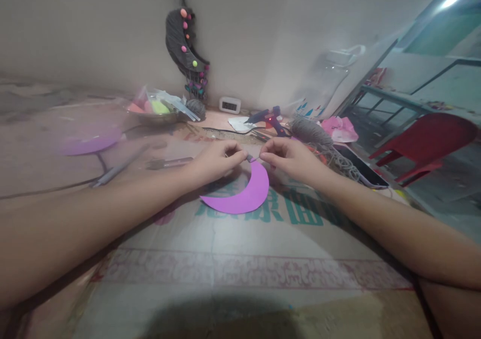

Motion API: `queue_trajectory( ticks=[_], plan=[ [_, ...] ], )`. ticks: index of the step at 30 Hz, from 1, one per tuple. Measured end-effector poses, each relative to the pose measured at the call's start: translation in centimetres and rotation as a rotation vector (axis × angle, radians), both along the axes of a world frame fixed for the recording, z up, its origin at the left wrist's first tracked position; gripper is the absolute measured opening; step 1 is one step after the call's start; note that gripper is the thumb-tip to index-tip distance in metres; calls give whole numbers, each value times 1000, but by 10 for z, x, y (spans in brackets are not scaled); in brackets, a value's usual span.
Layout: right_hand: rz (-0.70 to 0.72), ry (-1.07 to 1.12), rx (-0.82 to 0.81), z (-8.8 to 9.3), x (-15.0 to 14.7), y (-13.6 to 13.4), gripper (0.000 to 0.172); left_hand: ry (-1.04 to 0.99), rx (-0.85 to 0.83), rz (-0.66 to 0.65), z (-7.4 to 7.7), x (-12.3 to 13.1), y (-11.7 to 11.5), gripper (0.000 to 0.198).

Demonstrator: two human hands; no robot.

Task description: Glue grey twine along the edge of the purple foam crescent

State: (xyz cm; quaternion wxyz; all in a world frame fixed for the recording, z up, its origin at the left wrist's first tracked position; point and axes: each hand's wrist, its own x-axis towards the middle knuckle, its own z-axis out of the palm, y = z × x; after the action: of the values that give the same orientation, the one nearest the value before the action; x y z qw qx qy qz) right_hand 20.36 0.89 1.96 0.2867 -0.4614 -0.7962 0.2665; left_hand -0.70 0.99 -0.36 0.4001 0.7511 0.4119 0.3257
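A purple crescent cutout (252, 194) hangs just above the cardboard, its upper tip between my hands and its other tip pointing left. Thumb and fingers of my left hand (224, 158) are pinched at the upper tip. A little grey yarn (250, 159) is wound around that tip. My right hand (284, 154), just to the right, is closed in a pinch on what looks like the yarn's thin strand. Beyond it lies the grey yarn skein (310, 131) with loose loops trailing toward the phone (361, 166).
Printed cardboard (210, 238) covers the work surface. Behind my hands are a blue glue gun (268, 118), a small digital clock (230, 105) and a bowl (154, 116) of colored pieces. A decorated dark crescent (178, 40) hangs on the wall. A red chair (432, 138) stands right.
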Motion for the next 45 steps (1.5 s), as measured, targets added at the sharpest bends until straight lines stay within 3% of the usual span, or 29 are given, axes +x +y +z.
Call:
queue_trajectory(
  ticks=[16, 34, 40, 45],
  plan=[
    [-17, -50, 99, -7, -2, -2, 18, 54, 22, -74, -1, 0, 1, 27],
    [-26, -29, 75, -6, -5, -7, 17, 60, 54, -151, -3, 0, 2, 29],
    [-17, 67, 31, -11, -7, -7, 19, -7, -5, -172, -5, 1, 2, 30],
    [-108, 391, 91, -13, -5, 1, 27, -30, -35, -47, -4, 1, 2, 30]
  ],
)
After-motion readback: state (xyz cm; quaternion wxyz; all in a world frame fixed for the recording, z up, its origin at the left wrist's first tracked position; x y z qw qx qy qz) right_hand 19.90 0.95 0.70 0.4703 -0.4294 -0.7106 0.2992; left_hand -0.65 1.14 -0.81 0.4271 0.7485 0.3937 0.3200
